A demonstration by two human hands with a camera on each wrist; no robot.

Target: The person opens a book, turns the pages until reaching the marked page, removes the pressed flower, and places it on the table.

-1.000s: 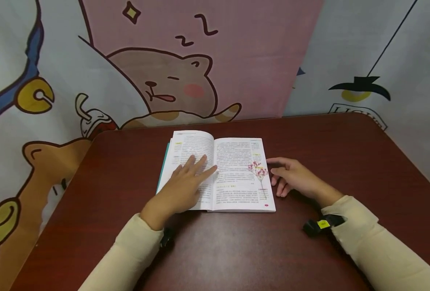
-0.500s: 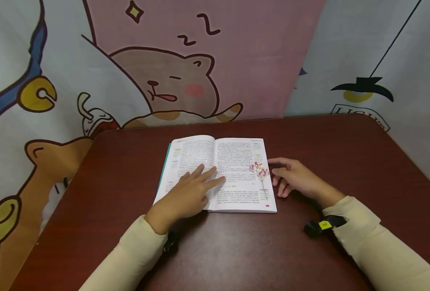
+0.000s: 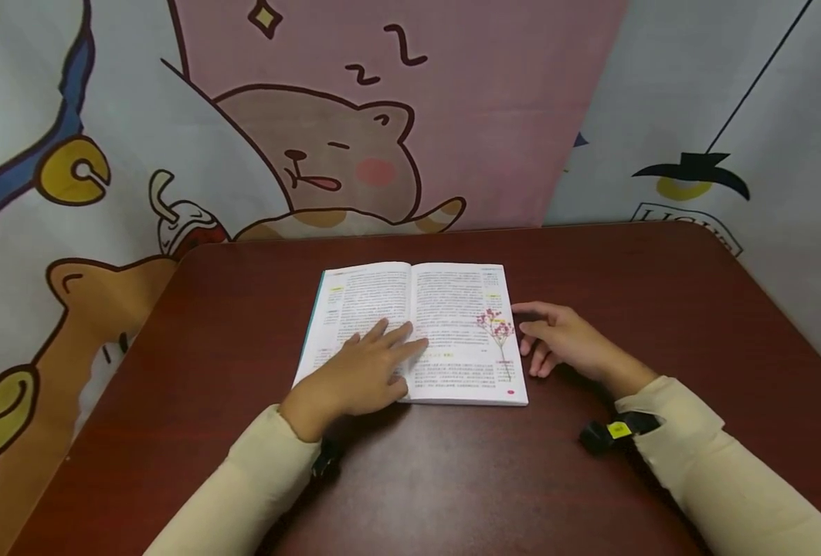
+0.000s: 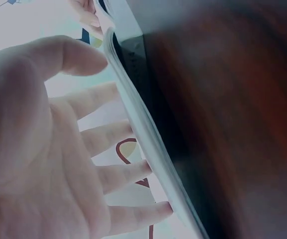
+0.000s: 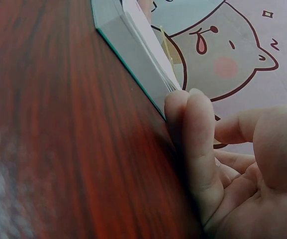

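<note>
From the head view, the left hand is pressing flat, fingers spread, on the open book, which is lying on the glossy table. A dried pink flower is lying on the page just left of the right hand.

At the left wrist, straight fingers are touching thin paper edges.

At the right wrist, loosely bent fingertips are touching the book's corner, gripping nothing.

The left hand has slid down the open book toward the table's near edge, fingers now reaching across the spine, and the raised left-hand page has been pressed flat.
</note>
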